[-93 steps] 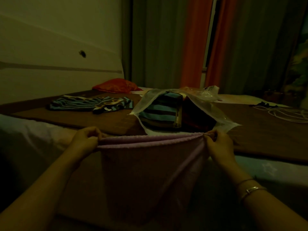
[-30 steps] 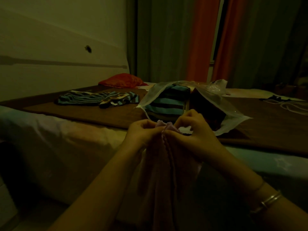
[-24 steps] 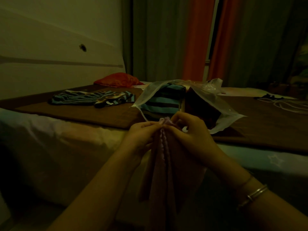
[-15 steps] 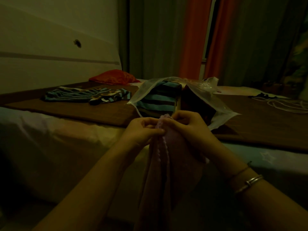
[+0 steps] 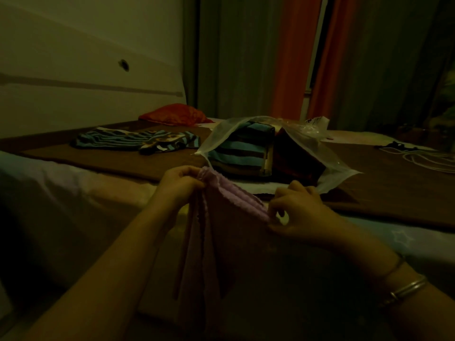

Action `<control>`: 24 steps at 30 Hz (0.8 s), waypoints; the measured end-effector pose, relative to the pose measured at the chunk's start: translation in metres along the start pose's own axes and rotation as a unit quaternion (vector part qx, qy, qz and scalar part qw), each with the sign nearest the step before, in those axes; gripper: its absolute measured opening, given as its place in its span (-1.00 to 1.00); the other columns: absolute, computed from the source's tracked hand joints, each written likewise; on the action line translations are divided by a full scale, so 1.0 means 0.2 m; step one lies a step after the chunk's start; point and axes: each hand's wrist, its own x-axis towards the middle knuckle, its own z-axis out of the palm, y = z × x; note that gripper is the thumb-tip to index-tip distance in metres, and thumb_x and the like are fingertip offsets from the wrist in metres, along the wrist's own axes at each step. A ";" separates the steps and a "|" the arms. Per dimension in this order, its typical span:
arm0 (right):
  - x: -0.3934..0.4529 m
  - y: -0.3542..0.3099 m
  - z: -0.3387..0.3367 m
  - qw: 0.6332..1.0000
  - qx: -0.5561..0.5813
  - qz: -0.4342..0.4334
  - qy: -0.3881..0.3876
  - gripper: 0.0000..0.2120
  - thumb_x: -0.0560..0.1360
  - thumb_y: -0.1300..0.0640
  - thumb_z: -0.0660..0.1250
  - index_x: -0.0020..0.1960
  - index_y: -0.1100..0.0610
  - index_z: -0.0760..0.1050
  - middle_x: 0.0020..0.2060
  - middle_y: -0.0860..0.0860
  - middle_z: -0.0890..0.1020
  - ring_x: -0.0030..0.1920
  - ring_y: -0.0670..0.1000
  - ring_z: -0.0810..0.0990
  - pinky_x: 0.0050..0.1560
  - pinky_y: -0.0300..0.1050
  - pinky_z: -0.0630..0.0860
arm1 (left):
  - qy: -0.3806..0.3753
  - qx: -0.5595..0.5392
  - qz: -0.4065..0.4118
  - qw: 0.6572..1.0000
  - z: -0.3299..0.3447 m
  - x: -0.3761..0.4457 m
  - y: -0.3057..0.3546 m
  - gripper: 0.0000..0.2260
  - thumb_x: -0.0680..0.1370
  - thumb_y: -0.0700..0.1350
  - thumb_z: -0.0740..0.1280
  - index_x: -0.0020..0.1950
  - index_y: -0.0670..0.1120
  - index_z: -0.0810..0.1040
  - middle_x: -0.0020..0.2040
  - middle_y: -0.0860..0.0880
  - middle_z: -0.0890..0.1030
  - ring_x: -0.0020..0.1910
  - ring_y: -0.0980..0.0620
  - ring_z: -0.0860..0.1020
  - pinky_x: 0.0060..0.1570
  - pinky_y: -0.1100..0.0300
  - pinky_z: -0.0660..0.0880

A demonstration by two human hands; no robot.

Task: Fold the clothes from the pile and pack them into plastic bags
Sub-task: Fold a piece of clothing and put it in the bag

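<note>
Pink folded cloth (image 5: 221, 232) hangs between raised hands, left hand (image 5: 179, 185) and right hand (image 5: 299, 212) pinching its top edge.

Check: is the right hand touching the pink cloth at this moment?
Touching. The head view shows the right hand pinching the top edge of the pink cloth between thumb and fingertips, while the left hand grips the other end.

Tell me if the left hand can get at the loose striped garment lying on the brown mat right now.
Probably not yet. The left hand pinches one top corner of the pink cloth, the right hand the other. The striped garment lies farther back on the mat, nothing between, but the hand is occupied.
</note>
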 end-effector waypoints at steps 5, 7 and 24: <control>-0.01 -0.01 -0.01 0.987 0.122 -0.029 0.103 -0.90 0.46 -0.07 0.29 -0.15 -0.14 0.36 0.06 -0.14 0.35 0.10 -0.12 0.28 0.18 -0.12 0.30 | 0.019 -0.022 -0.011 1.000 -0.04 0.02 -0.01 -0.76 0.48 -0.42 0.25 -0.10 -0.10 0.58 -0.09 -0.08 0.61 -0.09 -0.01 0.58 -0.20 0.18 0.47; 0.00 -0.02 0.01 0.974 0.178 -0.030 0.136 -0.88 0.43 -0.06 0.26 -0.08 -0.08 0.37 0.08 -0.12 0.36 0.09 -0.10 0.39 0.13 -0.14 0.43 | 0.032 -0.024 -0.013 0.999 -0.05 0.03 -0.03 -0.77 0.49 -0.40 0.27 -0.10 -0.08 0.57 -0.08 -0.08 0.61 -0.08 -0.01 0.57 -0.21 0.19 0.46; 0.12 -0.03 0.03 0.620 0.736 0.268 0.040 -0.74 0.59 -0.07 0.18 0.06 0.08 0.52 -0.02 0.09 0.60 -0.01 0.09 0.57 -0.08 -0.01 0.49 | -0.022 -0.107 0.052 0.993 0.11 -0.01 0.03 -0.89 0.62 -0.14 0.20 0.12 -0.01 0.44 -0.05 -0.04 0.58 -0.23 0.10 0.57 -0.37 0.25 0.47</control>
